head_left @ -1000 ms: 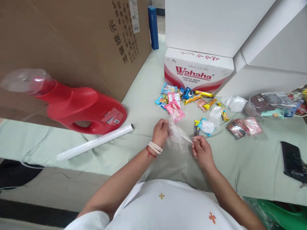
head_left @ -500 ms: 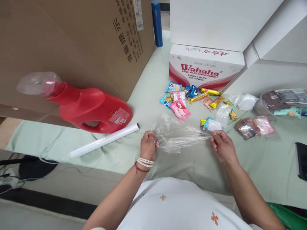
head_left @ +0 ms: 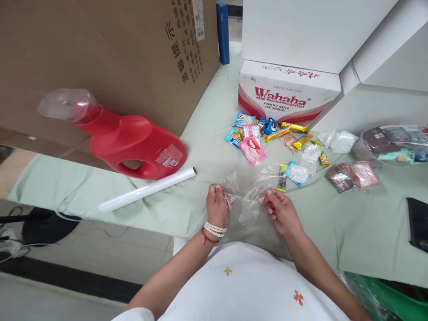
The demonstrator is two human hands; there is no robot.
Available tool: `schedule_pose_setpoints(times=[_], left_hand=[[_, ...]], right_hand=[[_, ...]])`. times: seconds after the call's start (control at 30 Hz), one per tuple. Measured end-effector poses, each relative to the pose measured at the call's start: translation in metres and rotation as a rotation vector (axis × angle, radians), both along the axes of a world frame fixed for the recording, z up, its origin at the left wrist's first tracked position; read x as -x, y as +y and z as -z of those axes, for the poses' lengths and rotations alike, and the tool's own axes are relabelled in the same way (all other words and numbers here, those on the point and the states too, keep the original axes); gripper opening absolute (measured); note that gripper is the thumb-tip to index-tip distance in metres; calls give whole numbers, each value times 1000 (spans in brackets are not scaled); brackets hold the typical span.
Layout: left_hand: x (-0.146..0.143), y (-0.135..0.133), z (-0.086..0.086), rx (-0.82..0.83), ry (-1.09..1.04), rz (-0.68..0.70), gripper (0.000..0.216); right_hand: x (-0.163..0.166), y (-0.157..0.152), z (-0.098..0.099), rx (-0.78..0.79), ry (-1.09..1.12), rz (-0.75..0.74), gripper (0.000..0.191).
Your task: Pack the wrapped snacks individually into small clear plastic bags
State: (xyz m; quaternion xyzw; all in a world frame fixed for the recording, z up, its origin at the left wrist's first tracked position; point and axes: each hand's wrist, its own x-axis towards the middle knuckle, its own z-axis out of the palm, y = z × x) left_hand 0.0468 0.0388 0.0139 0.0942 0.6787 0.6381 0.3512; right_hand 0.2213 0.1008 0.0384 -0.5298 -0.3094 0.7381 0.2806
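Note:
Between my two hands hangs a thin clear plastic bag (head_left: 251,201), loose and crumpled over the near part of the table. My left hand (head_left: 218,203), with a beaded bracelet and a red cord at the wrist, pinches its left side. On the other side my right hand (head_left: 279,208) grips the plastic between thumb and fingers. Just beyond the right hand lie a yellow-and-dark snack packet (head_left: 281,178) and a blue-and-white packet (head_left: 297,174). Farther off, a pink wafer packet (head_left: 252,150) rests among several small wrapped snacks.
A red detergent bottle (head_left: 140,142) and a white roll (head_left: 147,189) lie at the left, by a large cardboard box (head_left: 100,53). A Wahaha carton (head_left: 287,96) stands behind the snacks. To the right are a clear tub (head_left: 363,147) of packets and a black phone-like object (head_left: 417,223).
My right hand has moved left, toward my left hand. The plastic bag, stretched taut before, now hangs slack between them. The view has shifted slightly.

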Motion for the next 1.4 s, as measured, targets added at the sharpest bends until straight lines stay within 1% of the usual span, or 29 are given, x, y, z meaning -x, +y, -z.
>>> schedule_pose_setpoints(times=[0.07, 0.17, 0.23, 0.27, 0.33, 0.37, 0.4, 0.47, 0.53, 0.6, 0.67, 0.77, 0.83, 0.87, 0.9, 0.97, 1.0, 1.03, 1.07, 1.13, 1.17, 1.2, 1.23, 1.27, 1.3, 1.33, 1.37, 1.4], left_hand=[[15, -2, 3, 70, 54, -5, 31], [39, -4, 8, 128, 75, -34, 26], [44, -5, 13, 134, 76, -49, 23], [42, -5, 14, 131, 77, -50, 22], [31, -5, 17, 122, 80, -31, 22], [23, -5, 18, 117, 92, -10, 23], [16, -5, 18, 114, 117, 15, 24], [9, -5, 18, 118, 215, 55, 26], [14, -7, 17, 137, 354, 56, 25], [31, -10, 16, 181, 486, 40, 23], [50, -14, 15, 248, 588, 56, 22], [67, -20, 13, 331, 662, 110, 19], [65, -23, 11, 387, 692, 149, 15], [61, -24, 10, 420, 719, 170, 18], [55, -25, 10, 455, 768, 193, 27], [44, -28, 10, 485, 936, 229, 46], [39, -30, 11, 475, 1048, 248, 52], [36, -33, 13, 448, 1166, 276, 53], [34, -36, 15, 410, 1276, 321, 50], [33, -42, 18, 327, 1445, 466, 40], [34, -44, 19, 295, 1497, 554, 40], [36, -45, 19, 274, 1530, 636, 43], [37, -46, 18, 273, 1544, 704, 45], [39, -45, 17, 289, 1541, 758, 46], [41, -44, 15, 311, 1527, 802, 46], [42, -42, 13, 335, 1506, 841, 45], [44, -40, 11, 356, 1484, 876, 46], [44, -38, 10, 374, 1465, 907, 47]], right_hand=[[-10, 14, 1, -52, -44, -7, 55], [-35, 29, 2, -50, -90, -28, 55], [-44, 29, 1, -21, -120, -76, 53], [-43, 26, -1, 11, -125, -115, 54], [-31, 14, -4, 83, -95, -200, 59], [-21, 7, -5, 94, -72, -225, 60], [-11, 0, -6, 76, -57, -234, 59], [7, -9, -6, -11, -66, -229, 52], [11, -11, -4, -71, -101, -205, 49], [-1, -7, -3, -60, -125, -177, 50], [-23, -2, -2, -37, -154, -144, 50], [-55, 1, -2, -27, -222, -139, 51], [-68, -1, -4, -18, -265, -172, 52], [-71, -4, -4, -14, -284, -193, 52], [-73, -7, -4, -11, -298, -215, 53], [-77, -17, -1, -12, -320, -261, 54], [-80, -22, 2, -14, -330, -285, 55], [-85, -27, 5, -15, -341, -313, 56], [-91, -31, 7, -15, -354, -346, 56], [-110, -32, 9, -4, -394, -453, 54], [-120, -26, 6, -8, -419, -543, 52], [-130, -15, -1, -38, -450, -662, 49], [-137, 0, -10, -103, -494, -791, 45], [-139, 20, -22, -214, -544, -928, 42], [-136, 43, -36, -386, -617, -1026, 39], [-125, 68, -49, -577, -721, -1040, 39], [-107, 91, -61, -757, -825, -983, 34], [-83, 112, -70, -901, -923, -903, 27]])
